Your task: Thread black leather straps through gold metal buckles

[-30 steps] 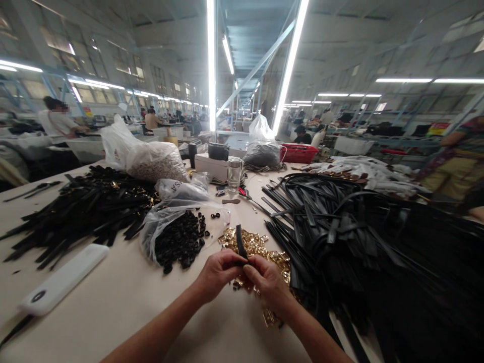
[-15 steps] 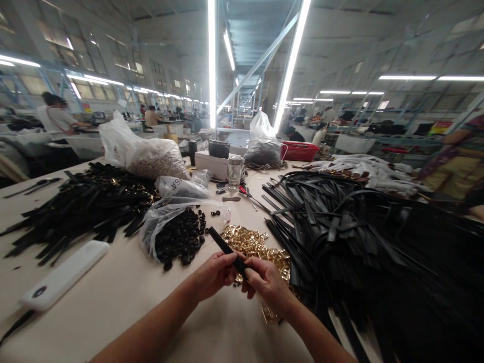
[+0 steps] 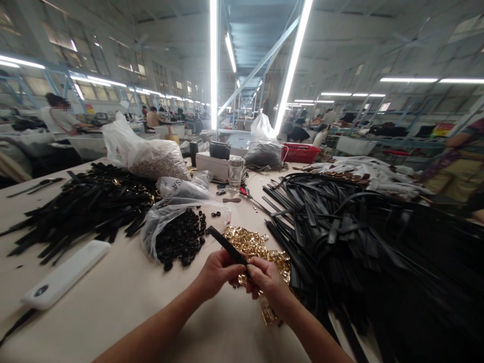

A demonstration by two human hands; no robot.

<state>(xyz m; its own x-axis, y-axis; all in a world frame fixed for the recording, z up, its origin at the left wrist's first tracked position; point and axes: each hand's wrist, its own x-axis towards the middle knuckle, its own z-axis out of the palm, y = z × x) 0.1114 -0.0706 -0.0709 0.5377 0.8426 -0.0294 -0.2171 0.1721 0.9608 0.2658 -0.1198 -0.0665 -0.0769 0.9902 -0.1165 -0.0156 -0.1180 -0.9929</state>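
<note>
- The table is broad, pale and smooth, running from the near edge of the view back toward the middle of the room.
- Above its near middle, the left hand and right hand are close together, both pinching a short black strap, which slants up and leftward from the fingers.
- Under and just beyond the hands lies a heap of gold buckles, some spilling nearer, below the right hand.
- Left of the buckles, small black loops spill from the mouth of a clear bag.
- Farther left spreads a pile of black straps with gold fittings among them; in front of it rests a white device with a dark cable.
- A dense heap of long black strips covers the right side, with white pieces behind it.
- Toward the back stand a filled white plastic bag, a glass jar, a white box and a red basket.
- Bright tube lights on a blue frame rise over the table's far end.
- Beyond, the long hall has windows along the left wall; a person in a white top sits at left, and another person is at the right edge.
</note>
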